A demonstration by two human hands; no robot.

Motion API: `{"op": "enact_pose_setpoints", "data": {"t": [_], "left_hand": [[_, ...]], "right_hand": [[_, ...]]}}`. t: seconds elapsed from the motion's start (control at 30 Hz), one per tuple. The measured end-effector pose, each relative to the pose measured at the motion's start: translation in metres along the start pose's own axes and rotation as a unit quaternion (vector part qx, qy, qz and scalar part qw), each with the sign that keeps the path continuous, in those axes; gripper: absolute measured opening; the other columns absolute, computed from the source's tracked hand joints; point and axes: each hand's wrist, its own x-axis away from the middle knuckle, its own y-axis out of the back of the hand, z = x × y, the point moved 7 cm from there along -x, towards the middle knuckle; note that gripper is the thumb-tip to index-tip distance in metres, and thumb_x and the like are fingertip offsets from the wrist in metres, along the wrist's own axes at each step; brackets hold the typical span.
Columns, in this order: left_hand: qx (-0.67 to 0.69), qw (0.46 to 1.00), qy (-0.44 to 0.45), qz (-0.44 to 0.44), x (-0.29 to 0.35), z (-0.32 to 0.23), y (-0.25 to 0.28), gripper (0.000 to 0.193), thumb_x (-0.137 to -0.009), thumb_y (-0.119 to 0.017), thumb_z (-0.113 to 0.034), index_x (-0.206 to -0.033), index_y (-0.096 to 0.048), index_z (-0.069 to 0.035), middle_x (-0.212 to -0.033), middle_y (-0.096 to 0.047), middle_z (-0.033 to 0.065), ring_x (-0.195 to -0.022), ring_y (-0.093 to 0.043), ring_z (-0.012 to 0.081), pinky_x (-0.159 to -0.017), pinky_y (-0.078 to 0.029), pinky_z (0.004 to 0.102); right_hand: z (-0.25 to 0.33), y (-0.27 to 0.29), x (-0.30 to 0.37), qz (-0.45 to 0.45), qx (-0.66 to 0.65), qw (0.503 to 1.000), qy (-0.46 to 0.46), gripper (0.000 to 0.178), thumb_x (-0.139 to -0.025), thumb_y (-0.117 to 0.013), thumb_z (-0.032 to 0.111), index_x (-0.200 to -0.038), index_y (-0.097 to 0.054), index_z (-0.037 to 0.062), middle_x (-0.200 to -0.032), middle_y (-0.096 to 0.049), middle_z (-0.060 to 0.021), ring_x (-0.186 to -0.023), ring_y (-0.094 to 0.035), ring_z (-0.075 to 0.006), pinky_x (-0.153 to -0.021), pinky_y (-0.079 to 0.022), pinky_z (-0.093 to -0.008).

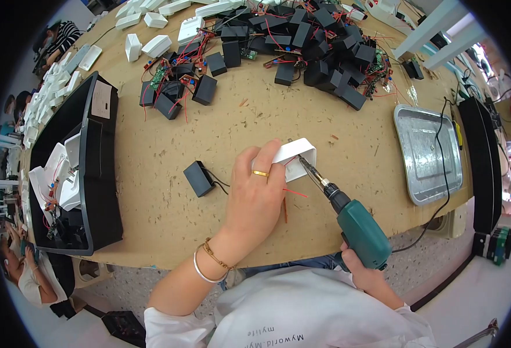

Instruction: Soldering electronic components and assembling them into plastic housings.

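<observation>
My left hand [256, 188] is closed around a white plastic housing [302, 148] near the middle of the table, its open side turned to the right. A red wire [295, 192] sticks out beside my fingers. In my right hand [360, 269] is the grip of a green, pistol-shaped soldering gun [364, 232]. Its metal tip reaches into the housing's opening; the exact contact spot is too small to tell. A small black box [198, 178] with black wires lies left of my left hand, and the wires run toward that hand.
Black boxes with circuit boards and red wires [325, 52] are heaped at the back. White housings [157, 46] lie at the far left. A black bin [102, 174] holding white parts stands left, a metal tray [429, 156] right. The gun's cable [435, 211] crosses the tray.
</observation>
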Motion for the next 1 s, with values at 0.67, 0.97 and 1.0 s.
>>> {"op": "enact_pose_setpoints", "data": {"t": [0.67,0.97,1.0], "left_hand": [[0.011,1.000,-0.005,-0.009,-0.002,-0.001,0.002,0.012,-0.070,-0.060,0.000,-0.080,-0.054,0.004,-0.123,-0.049,0.0144,-0.103,-0.048,0.0343,-0.084,-0.046,0.0396],[0.011,1.000,-0.002,-0.005,-0.002,0.000,0.002,0.011,-0.071,-0.060,-0.001,-0.080,-0.054,0.003,-0.122,-0.049,0.0140,-0.103,-0.047,0.0341,-0.084,-0.046,0.0392],[0.014,1.000,0.001,-0.002,-0.002,0.000,0.002,0.011,-0.071,-0.060,-0.001,-0.080,-0.054,0.003,-0.122,-0.049,0.0140,-0.103,-0.047,0.0341,-0.084,-0.046,0.0392]], "right_hand": [[0.005,0.000,-0.001,0.016,-0.039,0.999,-0.018,0.037,-0.085,-0.066,0.024,-0.110,-0.057,-0.0010,-0.085,-0.060,-0.0041,-0.076,-0.054,-0.0114,-0.069,-0.044,-0.0260],[0.007,-0.002,-0.001,0.013,-0.059,0.998,0.012,0.041,-0.084,-0.067,0.028,-0.111,-0.057,-0.0015,-0.084,-0.060,-0.0045,-0.076,-0.054,-0.0123,-0.068,-0.044,-0.0268],[0.006,-0.002,-0.001,0.005,-0.046,0.999,0.002,0.041,-0.084,-0.067,0.029,-0.111,-0.057,-0.0015,-0.084,-0.059,-0.0043,-0.076,-0.054,-0.0123,-0.068,-0.044,-0.0269]]}}
